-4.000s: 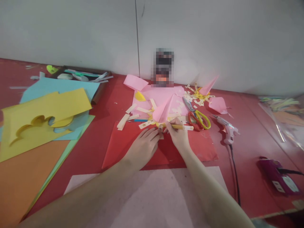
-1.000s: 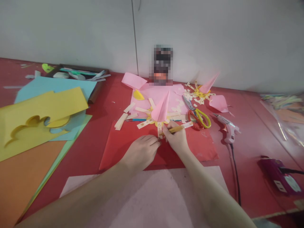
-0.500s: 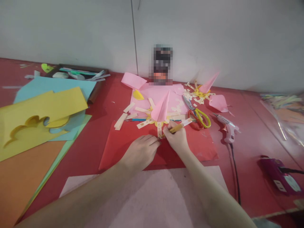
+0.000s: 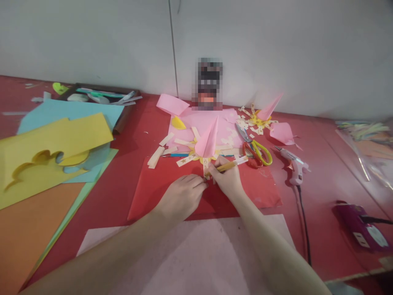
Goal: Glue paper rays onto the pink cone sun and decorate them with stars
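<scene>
My right hand (image 4: pixel 226 175) is closed around a yellow pen (image 4: pixel 229 164), its tip down at a pale paper strip (image 4: pixel 206 166) with drawn marks. That strip sticks out from a yellow scalloped base beneath a pink paper cone (image 4: pixel 209 139). My left hand (image 4: pixel 186 192) rests on the red sheet (image 4: pixel 153 192), its fingers bent together at the strip's near end; whether they pinch it is hidden. Another marked strip (image 4: pixel 185 160) with a star juts out to the left of the cone. Scissors (image 4: pixel 257 153) with red and yellow handles lie right of my right hand.
A pink glue gun (image 4: pixel 293 164) with a cord lies at the right, near a purple power block (image 4: pixel 362 227). A second pink cone (image 4: pixel 272 107) stands behind among paper scraps. Coloured sheets (image 4: pixel 55 139) cover the left, before a dark tray (image 4: pixel 118 119). A blurred upright object (image 4: pixel 209 84) leans on the wall.
My right hand and the pen have shifted slightly left and down along the strip, and the pen lies at a flatter angle. My left hand stays in place.
</scene>
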A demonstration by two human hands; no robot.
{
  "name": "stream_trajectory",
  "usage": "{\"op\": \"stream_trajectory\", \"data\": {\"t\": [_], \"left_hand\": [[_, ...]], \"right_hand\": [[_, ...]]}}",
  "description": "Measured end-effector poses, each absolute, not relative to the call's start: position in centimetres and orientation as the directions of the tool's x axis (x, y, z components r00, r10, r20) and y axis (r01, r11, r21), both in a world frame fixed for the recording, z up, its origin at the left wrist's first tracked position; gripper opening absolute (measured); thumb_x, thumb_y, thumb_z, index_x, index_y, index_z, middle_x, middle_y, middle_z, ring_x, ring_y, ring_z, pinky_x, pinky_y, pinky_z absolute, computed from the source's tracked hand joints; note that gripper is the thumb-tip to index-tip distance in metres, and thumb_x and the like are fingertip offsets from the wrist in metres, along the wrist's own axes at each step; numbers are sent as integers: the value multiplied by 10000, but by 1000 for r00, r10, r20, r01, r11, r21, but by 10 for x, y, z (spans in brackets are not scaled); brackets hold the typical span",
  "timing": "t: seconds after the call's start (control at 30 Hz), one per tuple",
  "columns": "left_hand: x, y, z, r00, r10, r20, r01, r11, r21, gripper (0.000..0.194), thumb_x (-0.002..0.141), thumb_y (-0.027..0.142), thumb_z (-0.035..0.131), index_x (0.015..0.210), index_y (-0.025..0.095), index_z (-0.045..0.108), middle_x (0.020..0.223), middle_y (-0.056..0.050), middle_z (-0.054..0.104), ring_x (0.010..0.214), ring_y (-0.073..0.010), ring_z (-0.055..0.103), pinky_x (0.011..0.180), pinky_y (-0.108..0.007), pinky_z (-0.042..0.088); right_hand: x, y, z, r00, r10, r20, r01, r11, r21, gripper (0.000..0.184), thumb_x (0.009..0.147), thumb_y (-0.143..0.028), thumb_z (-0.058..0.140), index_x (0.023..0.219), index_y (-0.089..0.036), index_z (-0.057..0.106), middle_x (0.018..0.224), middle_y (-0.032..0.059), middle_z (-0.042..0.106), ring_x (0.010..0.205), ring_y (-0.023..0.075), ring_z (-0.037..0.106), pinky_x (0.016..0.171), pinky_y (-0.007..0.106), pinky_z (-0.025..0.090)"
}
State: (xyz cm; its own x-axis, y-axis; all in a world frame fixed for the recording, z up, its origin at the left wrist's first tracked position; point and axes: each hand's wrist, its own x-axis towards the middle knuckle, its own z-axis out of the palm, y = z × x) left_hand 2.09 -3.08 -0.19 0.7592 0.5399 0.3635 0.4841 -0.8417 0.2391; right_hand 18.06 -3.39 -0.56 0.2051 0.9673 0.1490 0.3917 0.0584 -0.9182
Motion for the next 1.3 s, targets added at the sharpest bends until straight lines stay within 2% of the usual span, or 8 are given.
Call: {"op": "stream_trajectory", "data": {"t": [0.37,0.83,1.13,1.3], "left_hand": [[21,-31,-2,755,544,365,486,-839,245,253,798,47,401,782,152,631,786,-46,641,789,-179,612,692,-318,534],[22,-31,-1,748,539,387,476,-842,252,270,794,42,388,783,150,635,782,-44,644,774,-174,611,693,-318,537],[21,-31,-2,760,542,360,479,-840,254,253,791,38,399,784,147,627,777,-49,636,788,-185,612,694,-327,534],[21,-31,-1,759,547,353,482,-837,258,245,793,47,408,805,151,629,794,-48,638,802,-180,613,712,-322,532]], "right_hand": [[181,-34,-10,274,949,155,419,28,-908,295,753,-308,498,552,-224,298,390,-96,331,368,73,363,415,189,280],[182,-34,-7,260,956,136,421,15,-907,306,775,-361,499,558,-228,329,377,-81,396,377,91,421,436,200,327],[181,-34,-9,256,957,139,416,21,-909,321,743,-306,512,531,-225,285,368,-98,321,355,69,327,410,194,274],[182,-34,-10,259,954,151,440,23,-898,305,765,-327,499,552,-226,305,380,-87,368,369,80,376,419,195,289]]}}
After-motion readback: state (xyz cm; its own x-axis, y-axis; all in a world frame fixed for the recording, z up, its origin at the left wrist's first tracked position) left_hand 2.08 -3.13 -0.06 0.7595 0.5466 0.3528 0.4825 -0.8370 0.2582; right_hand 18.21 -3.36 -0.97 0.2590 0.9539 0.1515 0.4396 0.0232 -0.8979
